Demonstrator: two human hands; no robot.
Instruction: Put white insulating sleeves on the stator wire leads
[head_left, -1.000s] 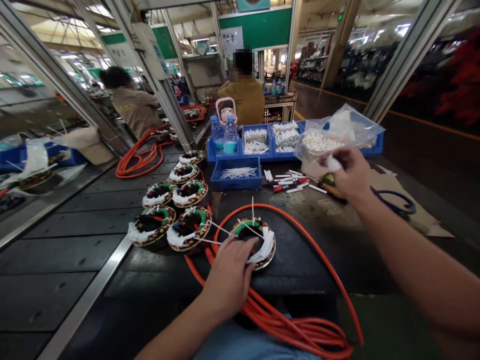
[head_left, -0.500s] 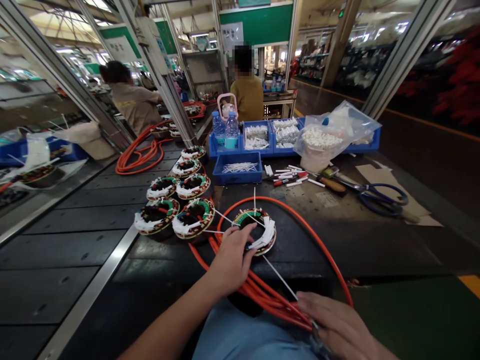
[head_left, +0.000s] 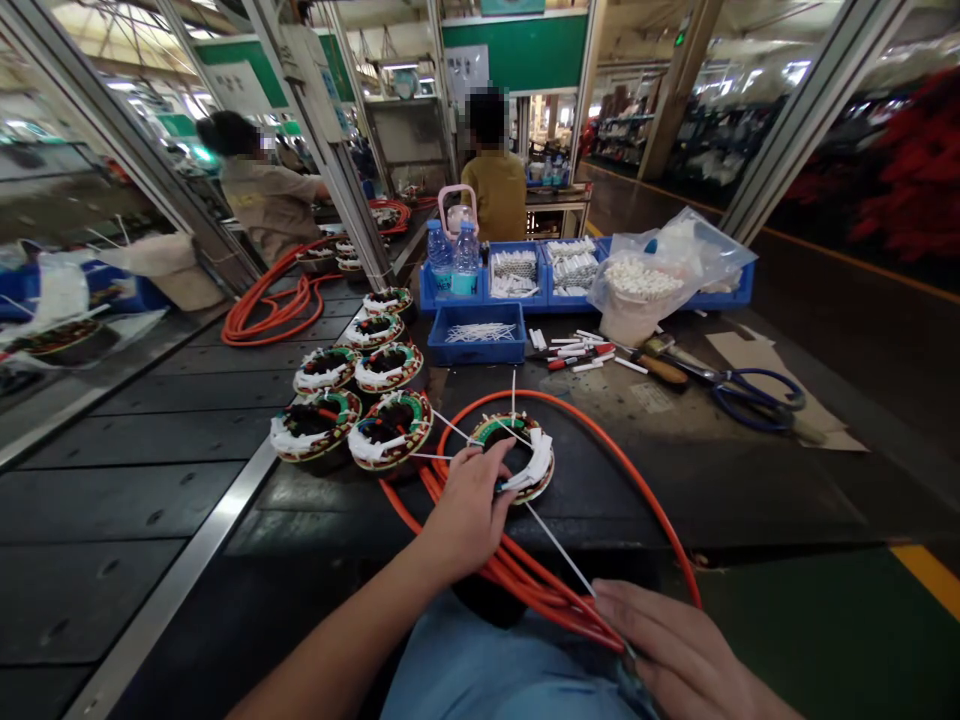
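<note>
My left hand [head_left: 469, 515] rests on the near side of a round wound stator [head_left: 517, 455] with white ties, its fingers curled over the rim. A thin white tie [head_left: 559, 550] runs taut from the stator down to my right hand [head_left: 675, 650], which is closed near my lap at the frame's bottom; its fingertips are hidden. An orange hose [head_left: 607, 440] loops around the stator and bunches under both hands.
Several more stators [head_left: 360, 385] lie in rows to the left on the dark bench. Blue bins [head_left: 480, 335] with white ties, two water bottles [head_left: 454, 260], a plastic bag of white pieces [head_left: 652, 275], a brush and blue scissors [head_left: 757, 395] stand behind. Two people work farther back.
One second ago my right hand was up at the plastic bag; it came down to my lap, pulling a white tie taut from the stator. The left hand has stayed on the stator.
</note>
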